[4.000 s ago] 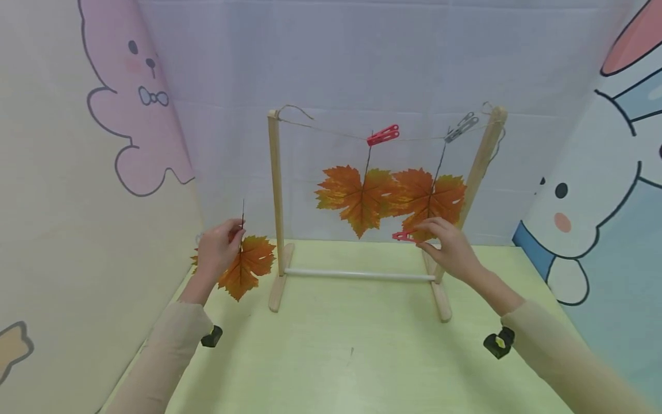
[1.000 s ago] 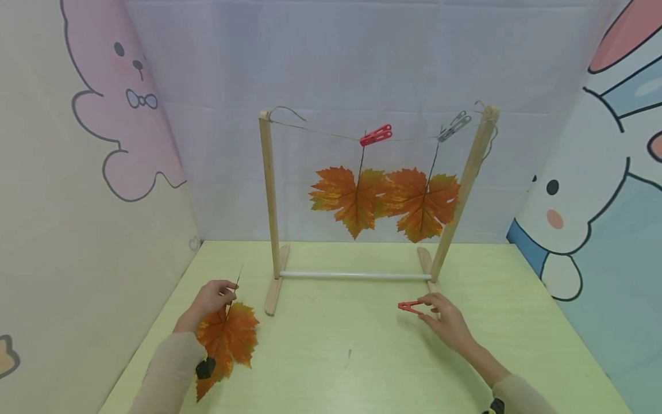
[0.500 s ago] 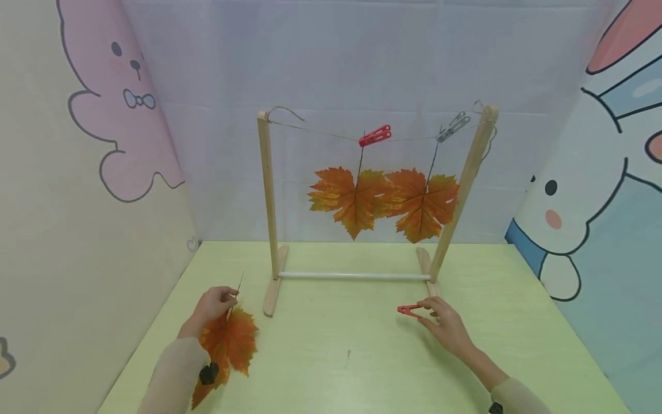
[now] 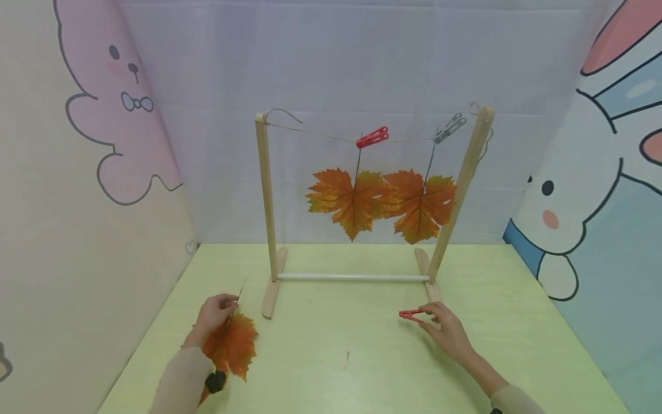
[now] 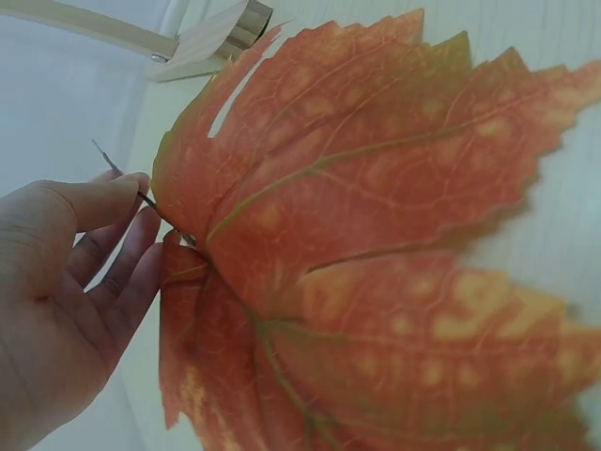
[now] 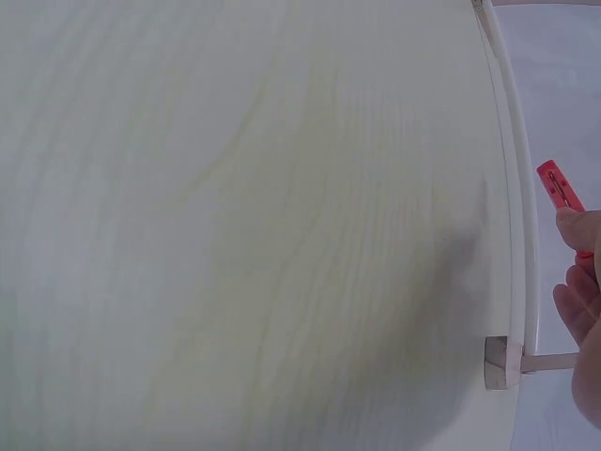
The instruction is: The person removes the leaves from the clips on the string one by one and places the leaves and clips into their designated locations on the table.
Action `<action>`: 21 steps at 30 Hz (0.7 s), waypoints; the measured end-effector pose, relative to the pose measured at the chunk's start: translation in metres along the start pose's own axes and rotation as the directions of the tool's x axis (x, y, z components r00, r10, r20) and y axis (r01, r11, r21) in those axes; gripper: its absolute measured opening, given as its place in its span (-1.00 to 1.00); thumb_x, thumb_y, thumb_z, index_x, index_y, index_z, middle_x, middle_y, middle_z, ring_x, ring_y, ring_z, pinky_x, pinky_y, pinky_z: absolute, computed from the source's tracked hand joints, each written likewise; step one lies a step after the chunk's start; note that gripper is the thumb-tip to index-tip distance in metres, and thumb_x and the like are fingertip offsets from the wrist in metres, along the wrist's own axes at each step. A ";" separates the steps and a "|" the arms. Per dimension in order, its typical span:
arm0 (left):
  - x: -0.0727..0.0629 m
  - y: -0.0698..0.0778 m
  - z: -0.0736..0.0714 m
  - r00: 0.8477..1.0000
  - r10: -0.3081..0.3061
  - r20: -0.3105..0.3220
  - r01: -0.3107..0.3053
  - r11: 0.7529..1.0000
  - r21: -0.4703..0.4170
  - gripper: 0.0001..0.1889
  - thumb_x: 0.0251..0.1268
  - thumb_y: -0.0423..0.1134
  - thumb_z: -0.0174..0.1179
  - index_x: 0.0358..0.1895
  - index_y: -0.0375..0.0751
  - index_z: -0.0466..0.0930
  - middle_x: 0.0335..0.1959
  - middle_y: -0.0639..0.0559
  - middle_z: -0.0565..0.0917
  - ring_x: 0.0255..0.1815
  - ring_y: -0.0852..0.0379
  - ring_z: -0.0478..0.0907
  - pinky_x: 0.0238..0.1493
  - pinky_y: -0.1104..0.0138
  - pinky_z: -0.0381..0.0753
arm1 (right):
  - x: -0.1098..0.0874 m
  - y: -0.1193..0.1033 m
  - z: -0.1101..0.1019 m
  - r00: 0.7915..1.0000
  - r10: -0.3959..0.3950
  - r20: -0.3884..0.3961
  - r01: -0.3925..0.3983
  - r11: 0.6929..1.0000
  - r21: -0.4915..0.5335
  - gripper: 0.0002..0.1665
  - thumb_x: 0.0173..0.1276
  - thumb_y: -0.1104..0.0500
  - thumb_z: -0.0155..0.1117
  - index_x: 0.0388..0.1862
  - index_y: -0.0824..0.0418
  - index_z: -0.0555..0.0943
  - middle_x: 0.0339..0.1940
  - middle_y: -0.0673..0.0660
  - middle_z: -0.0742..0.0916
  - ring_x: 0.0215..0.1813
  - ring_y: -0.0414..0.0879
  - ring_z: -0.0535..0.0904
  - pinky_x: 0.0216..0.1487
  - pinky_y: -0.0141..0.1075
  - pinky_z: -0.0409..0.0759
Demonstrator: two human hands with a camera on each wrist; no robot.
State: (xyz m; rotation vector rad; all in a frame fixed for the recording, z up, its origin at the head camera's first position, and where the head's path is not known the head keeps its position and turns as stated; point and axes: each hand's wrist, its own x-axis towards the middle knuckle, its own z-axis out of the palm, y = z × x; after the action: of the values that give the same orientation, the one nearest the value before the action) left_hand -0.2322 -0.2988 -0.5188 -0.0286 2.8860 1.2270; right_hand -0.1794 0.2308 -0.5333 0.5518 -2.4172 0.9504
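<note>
Now the left hand (image 4: 213, 313) has thumb and fingers clamped on the stem of an orange leaf (image 4: 238, 348), its blade just below that hand, partly hidden by the sleeve (image 4: 183, 376). Well to its right, the right hand (image 4: 449, 333) pinches a red clothespin (image 4: 408, 314) above the counter (image 4: 310, 368). Beyond and between both hands stands a wooden frame (image 4: 266, 195), its white bar (image 4: 351, 278) low across. Higher up, two hanging leaves (image 4: 346, 198) overlap below the string (image 4: 315, 133), pinned by another red peg (image 4: 372, 137) and a grey peg (image 4: 449, 130).
</note>
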 end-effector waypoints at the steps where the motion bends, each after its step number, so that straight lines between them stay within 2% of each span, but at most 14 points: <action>1: 0.000 -0.002 0.002 1.000 -0.012 -0.008 0.012 1.000 -0.016 -0.77 0.17 -0.43 0.12 -0.12 -0.49 0.54 -0.34 -0.20 0.63 -0.30 -0.05 0.55 -0.37 0.29 0.50 | -0.001 0.001 0.000 1.000 0.003 0.000 -0.003 1.000 0.002 -0.57 -0.23 0.51 0.44 -0.27 0.36 0.60 -0.30 0.13 0.64 -0.36 0.05 0.56 -0.41 -0.29 0.59; 4: -0.002 -0.006 0.008 0.999 -0.025 -0.022 0.024 0.999 -0.035 -0.77 0.15 -0.45 0.12 -0.13 -0.49 0.55 -0.34 -0.21 0.62 -0.31 -0.05 0.55 -0.40 0.33 0.48 | -0.003 0.003 0.000 1.000 0.011 -0.001 -0.011 1.000 0.006 -0.57 -0.23 0.51 0.44 -0.26 0.37 0.60 -0.29 0.14 0.64 -0.35 0.05 0.56 -0.41 -0.27 0.60; 9: -0.002 -0.007 0.012 0.999 -0.014 -0.029 0.014 1.000 -0.009 -0.79 0.12 -0.47 0.13 -0.16 -0.48 0.57 -0.37 -0.18 0.63 -0.32 -0.04 0.55 -0.40 0.34 0.46 | -0.005 0.004 0.001 1.000 0.020 -0.010 -0.020 1.000 0.007 -0.57 -0.22 0.50 0.44 -0.26 0.37 0.60 -0.29 0.15 0.64 -0.34 0.07 0.57 -0.41 -0.27 0.60; 16: -0.002 -0.004 0.017 1.000 -0.002 -0.014 0.002 1.000 0.021 -0.81 0.12 -0.45 0.14 -0.19 -0.44 0.60 -0.38 -0.16 0.64 -0.31 -0.04 0.56 -0.28 0.23 0.50 | -0.010 0.007 0.004 0.999 0.039 -0.014 -0.039 0.999 0.016 -0.58 -0.23 0.51 0.44 -0.28 0.37 0.60 -0.31 0.15 0.64 -0.35 0.04 0.56 -0.42 -0.29 0.59; 21: -0.002 -0.004 0.021 1.000 -0.019 -0.012 0.020 0.999 0.029 -0.82 0.11 -0.46 0.14 -0.20 -0.43 0.60 -0.38 -0.14 0.64 -0.31 -0.02 0.55 -0.24 0.18 0.50 | -0.016 0.012 0.006 0.999 0.041 -0.015 -0.041 0.999 0.015 -0.56 -0.25 0.53 0.44 -0.28 0.35 0.61 -0.32 0.14 0.64 -0.34 0.01 0.56 -0.42 -0.33 0.58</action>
State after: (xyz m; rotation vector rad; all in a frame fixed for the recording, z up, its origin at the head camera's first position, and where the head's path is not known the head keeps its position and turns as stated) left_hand -0.2300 -0.2866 -0.5360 -0.0638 2.9057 1.1862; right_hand -0.1743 0.2373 -0.5523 0.5009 -2.4184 0.9871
